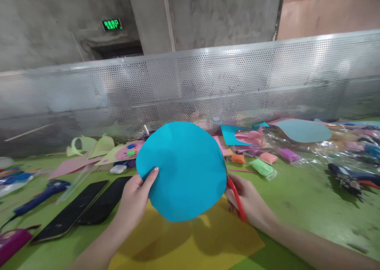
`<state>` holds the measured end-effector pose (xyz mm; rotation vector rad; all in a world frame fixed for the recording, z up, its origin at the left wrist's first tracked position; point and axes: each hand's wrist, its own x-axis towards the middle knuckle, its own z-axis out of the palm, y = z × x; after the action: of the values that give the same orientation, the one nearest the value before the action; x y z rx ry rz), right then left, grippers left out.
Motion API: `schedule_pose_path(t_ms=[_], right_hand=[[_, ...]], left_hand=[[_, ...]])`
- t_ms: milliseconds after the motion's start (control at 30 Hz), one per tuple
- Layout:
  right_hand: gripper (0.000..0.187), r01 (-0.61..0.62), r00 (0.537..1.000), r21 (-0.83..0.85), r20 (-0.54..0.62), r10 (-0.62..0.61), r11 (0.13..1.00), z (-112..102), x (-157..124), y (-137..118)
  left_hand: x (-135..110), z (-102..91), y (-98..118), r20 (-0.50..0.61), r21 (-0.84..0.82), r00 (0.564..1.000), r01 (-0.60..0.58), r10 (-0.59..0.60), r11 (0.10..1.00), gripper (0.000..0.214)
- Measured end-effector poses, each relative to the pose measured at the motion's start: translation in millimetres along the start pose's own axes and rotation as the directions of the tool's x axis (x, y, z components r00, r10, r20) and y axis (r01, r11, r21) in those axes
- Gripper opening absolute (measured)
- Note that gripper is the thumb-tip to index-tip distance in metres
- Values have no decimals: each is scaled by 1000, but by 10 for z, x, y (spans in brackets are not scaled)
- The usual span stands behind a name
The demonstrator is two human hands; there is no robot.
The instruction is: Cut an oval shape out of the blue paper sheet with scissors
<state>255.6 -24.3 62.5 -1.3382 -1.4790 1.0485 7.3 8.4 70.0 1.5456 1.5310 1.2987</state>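
Observation:
A round sheet of blue paper (184, 171) is held up in front of me. My left hand (139, 193) pinches its left edge, thumb on the near face and the other fingers hidden behind. At the right edge, my right hand (245, 199) grips red-handled scissors (237, 199). The scissor blades run up along the paper's right rim and are mostly hidden behind it. Below the disc, a yellow sheet (190, 246) lies on the green table (299, 222).
Two black phones (71, 210) and a blue glue gun (44, 197) lie at left. Behind are paper scraps (231, 135) and bagged clay packs, including a green one (263, 168). Dark pliers-like tools (350, 179) rest at right. A perforated metal panel (190, 84) borders the table's back.

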Motion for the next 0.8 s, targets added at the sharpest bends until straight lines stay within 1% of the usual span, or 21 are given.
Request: schedule_pose_path(t_ms=[133, 267, 500, 800], right_hand=[[16, 5, 1000, 5, 17, -6, 1000, 5, -5, 12], [14, 6, 1000, 3, 16, -6, 1000, -1, -1, 21], [13, 13, 1000, 17, 12, -13, 1000, -5, 3, 8], [12, 13, 1000, 10, 6, -13, 1000, 4, 14, 52]], left_hand=[[-1, 4, -13, 11, 16, 1000, -7, 7, 1000, 39], [-1, 5, -19, 9, 47, 1000, -15, 14, 999, 40], [-8, -2, -9, 33, 20, 999, -2, 1, 1000, 38], [-16, 9, -6, -26, -20, 1000, -14, 13, 1000, 32]])
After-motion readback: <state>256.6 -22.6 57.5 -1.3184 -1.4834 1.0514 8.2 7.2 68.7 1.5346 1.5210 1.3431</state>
